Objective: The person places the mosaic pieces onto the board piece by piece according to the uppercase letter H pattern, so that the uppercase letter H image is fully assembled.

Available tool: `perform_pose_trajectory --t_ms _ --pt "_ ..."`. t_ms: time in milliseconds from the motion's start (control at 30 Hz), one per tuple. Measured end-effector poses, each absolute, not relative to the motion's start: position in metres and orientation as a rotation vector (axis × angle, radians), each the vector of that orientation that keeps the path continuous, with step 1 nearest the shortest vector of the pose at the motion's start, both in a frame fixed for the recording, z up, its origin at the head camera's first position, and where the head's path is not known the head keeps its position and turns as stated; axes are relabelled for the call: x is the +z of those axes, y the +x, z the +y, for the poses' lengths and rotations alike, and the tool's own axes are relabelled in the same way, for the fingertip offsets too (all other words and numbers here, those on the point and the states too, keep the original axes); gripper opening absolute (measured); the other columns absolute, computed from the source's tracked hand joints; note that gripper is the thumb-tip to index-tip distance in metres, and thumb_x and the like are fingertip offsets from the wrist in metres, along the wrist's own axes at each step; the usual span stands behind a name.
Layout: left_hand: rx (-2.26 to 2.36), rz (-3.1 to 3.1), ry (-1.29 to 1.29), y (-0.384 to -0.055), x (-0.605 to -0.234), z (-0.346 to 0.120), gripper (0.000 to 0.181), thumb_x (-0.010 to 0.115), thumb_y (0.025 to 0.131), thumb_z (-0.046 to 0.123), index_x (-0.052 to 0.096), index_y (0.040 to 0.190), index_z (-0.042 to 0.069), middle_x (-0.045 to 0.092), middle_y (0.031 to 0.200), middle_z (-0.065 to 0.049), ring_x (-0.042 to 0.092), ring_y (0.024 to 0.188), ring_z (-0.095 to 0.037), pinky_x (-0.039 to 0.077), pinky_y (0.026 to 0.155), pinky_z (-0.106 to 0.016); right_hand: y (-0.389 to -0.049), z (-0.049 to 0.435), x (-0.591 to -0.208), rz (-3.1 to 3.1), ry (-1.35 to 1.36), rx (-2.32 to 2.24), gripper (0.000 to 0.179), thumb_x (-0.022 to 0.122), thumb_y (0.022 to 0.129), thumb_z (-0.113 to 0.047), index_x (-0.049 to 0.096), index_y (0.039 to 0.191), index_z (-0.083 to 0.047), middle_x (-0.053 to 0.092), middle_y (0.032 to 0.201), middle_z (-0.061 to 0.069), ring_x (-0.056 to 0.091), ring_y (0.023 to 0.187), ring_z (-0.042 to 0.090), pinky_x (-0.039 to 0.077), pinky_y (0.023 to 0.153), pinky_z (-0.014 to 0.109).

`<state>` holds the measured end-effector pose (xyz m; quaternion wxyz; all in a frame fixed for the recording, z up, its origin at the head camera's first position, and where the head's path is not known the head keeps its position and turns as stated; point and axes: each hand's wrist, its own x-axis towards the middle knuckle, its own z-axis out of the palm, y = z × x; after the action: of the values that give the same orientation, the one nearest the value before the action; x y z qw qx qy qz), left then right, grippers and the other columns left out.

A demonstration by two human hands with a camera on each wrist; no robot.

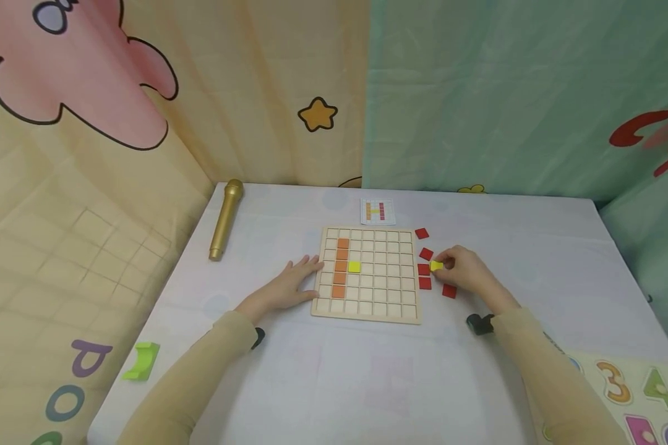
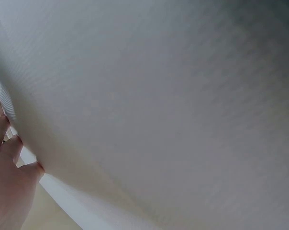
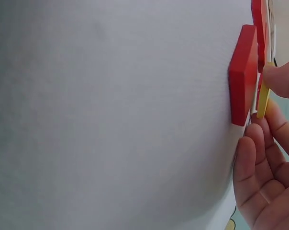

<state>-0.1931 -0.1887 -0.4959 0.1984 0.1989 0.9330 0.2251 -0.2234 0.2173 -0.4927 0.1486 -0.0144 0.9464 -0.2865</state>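
Observation:
A wooden grid board (image 1: 367,320) lies mid-table, with a column of orange square tiles (image 1: 341,266) and one yellow tile (image 1: 354,267) in its cells. My left hand (image 1: 286,287) rests at the board's left edge with fingers extended, touching it. Just right of the board, my right hand (image 1: 467,271) pinches a second yellow tile (image 1: 436,266) between thumb and finger. In the right wrist view this yellow tile (image 3: 263,99) stands edge-on beside a red tile (image 3: 243,76). Several red tiles (image 1: 425,283) lie around the right hand.
A small pattern card (image 1: 378,212) lies behind the board. A gold microphone (image 1: 226,219) sits at the far left and a green curved block (image 1: 142,361) at the near left. A number puzzle board (image 1: 637,386) occupies the near right corner. Curtains (image 1: 289,74) border the table's back.

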Motion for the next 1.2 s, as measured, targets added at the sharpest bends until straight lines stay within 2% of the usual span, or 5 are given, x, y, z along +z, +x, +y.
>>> perform_pose_trajectory --t_ms 233,433,567,900,1200 --pt "0.619 2.604 0.56 -0.194 -0.496 -0.189 0.076 0.065 0.094 0.035 0.027 0.157 0.016 0.011 0.167 -0.002 0.002 0.155 -0.024 -0.001 0.126 -0.049 -0.22 0.212 -0.484 2.69 -0.02 -0.926 0.044 0.071 0.088 -0.027 0.06 0.124 -0.003 0.059 0.114 0.016 0.054 0.104 0.03 0.057 0.076 0.029" --pt "0.627 2.605 0.565 -0.194 -0.496 -0.189 0.076 0.066 0.094 0.035 0.027 0.157 0.016 0.012 0.167 -0.002 0.002 0.155 -0.025 -0.001 0.126 -0.05 -0.221 0.192 -0.471 2.721 -0.22 -1.03 0.038 0.072 0.089 -0.023 0.064 0.117 0.0 0.063 0.104 0.014 0.057 0.097 0.028 0.05 0.074 0.027" --pt "0.628 2.609 0.56 -0.193 -0.496 -0.189 0.076 0.066 0.094 0.035 0.028 0.156 0.016 0.013 0.166 -0.002 0.003 0.155 -0.024 0.0 0.126 -0.05 -0.224 0.172 -0.466 2.712 -0.291 -1.086 0.038 0.074 0.087 -0.023 0.065 0.116 -0.001 0.064 0.101 0.014 0.057 0.095 0.027 0.05 0.073 0.026" --pt "0.626 2.617 0.552 -0.192 -0.499 -0.19 0.076 0.066 0.094 0.036 0.028 0.156 0.016 0.012 0.167 -0.002 0.003 0.155 -0.024 0.0 0.126 -0.05 -0.229 0.124 -0.463 2.65 -0.434 -1.206 0.031 0.075 0.084 -0.018 0.069 0.11 -0.002 0.064 0.105 0.012 0.058 0.096 0.025 0.05 0.077 0.028" --pt "0.627 2.598 0.569 -0.194 -0.493 -0.188 0.076 0.065 0.095 0.035 0.026 0.157 0.016 0.011 0.167 -0.002 0.002 0.155 -0.024 0.0 0.126 -0.05 -0.23 0.103 -0.47 2.613 -0.412 -1.15 0.034 0.078 0.083 -0.024 0.069 0.111 -0.006 0.063 0.104 0.009 0.055 0.095 0.023 0.049 0.081 0.031"
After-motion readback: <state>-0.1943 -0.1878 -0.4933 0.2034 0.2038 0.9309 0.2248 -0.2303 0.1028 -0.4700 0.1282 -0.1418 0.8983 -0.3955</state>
